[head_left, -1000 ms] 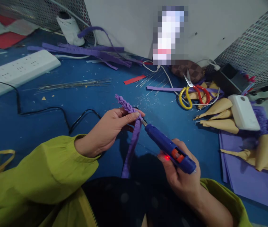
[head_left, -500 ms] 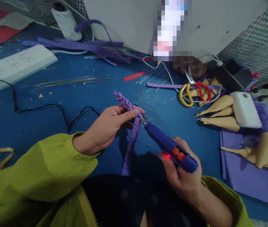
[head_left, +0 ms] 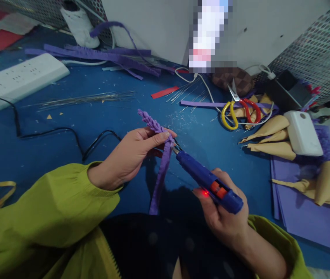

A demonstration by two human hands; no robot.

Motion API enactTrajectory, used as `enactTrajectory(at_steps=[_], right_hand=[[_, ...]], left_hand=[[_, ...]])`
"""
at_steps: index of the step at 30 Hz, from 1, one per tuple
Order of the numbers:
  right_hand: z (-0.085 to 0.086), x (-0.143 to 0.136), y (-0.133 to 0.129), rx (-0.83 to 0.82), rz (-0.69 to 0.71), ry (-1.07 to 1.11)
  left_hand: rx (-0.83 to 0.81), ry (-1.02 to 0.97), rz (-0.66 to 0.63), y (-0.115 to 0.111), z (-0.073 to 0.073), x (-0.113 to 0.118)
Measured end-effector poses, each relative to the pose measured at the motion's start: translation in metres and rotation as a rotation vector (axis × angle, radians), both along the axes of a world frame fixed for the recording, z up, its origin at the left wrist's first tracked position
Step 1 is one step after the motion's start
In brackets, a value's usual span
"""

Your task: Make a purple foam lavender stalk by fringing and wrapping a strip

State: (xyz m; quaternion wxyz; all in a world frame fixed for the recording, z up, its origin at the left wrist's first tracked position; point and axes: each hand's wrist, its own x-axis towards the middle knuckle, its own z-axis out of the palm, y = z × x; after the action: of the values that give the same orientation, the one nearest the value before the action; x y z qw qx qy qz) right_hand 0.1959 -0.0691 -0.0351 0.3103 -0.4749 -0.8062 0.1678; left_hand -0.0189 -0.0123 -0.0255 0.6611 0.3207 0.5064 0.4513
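Between the thumb and fingers of my left hand (head_left: 135,155) is a purple paper flower spike (head_left: 152,122), its wrapped petals pointing up and left. From its lower end a loose purple strip (head_left: 161,182) hangs toward my lap. My right hand (head_left: 228,217) is closed around a blue glue gun (head_left: 202,174) with an orange part and a lit red light. The metal nozzle (head_left: 176,150) is at the top of the strip, close to my left fingertips; whether it touches the paper I cannot tell.
Scissors (head_left: 234,104) with yellow and red handles lie at the right, beside tan paper cones (head_left: 272,151) and a white box (head_left: 303,133). Thin wires (head_left: 86,100) and a white power strip (head_left: 22,81) lie at the left. A black cord (head_left: 51,131) crosses the table.
Hardly anything differs. The flower spike and the glue gun's nozzle have shifted very slightly left in view, and both hands keep their hold.
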Motion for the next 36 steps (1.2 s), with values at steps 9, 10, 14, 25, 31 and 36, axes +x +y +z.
enactTrajectory(at_steps=[9, 10, 14, 25, 31, 36], right_hand=[[-0.0004, 0.0, -0.0019, -0.005, 0.013, -0.009], [-0.0005, 0.0001, -0.002, -0.001, 0.017, -0.011], [0.0, 0.0, -0.0016, 0.001, 0.03, -0.012], [0.0009, -0.0003, -0.0023, -0.002, 0.038, -0.024], [0.0011, 0.0, -0.0019, 0.005, 0.046, -0.021], [0.0014, 0.0006, -0.0031, -0.006, 0.059, -0.026]], left_hand=[[-0.011, 0.013, 0.017, 0.0005, 0.0004, -0.0001], [-0.012, 0.013, 0.017, 0.0007, 0.0004, -0.0002], [-0.015, 0.0, 0.014, 0.0012, -0.0001, -0.001], [-0.017, 0.001, 0.018, 0.002, -0.0018, -0.0019], [-0.01, -0.002, 0.02, 0.0025, -0.0031, -0.0023], [-0.019, -0.001, 0.037, 0.0027, -0.0028, -0.002]])
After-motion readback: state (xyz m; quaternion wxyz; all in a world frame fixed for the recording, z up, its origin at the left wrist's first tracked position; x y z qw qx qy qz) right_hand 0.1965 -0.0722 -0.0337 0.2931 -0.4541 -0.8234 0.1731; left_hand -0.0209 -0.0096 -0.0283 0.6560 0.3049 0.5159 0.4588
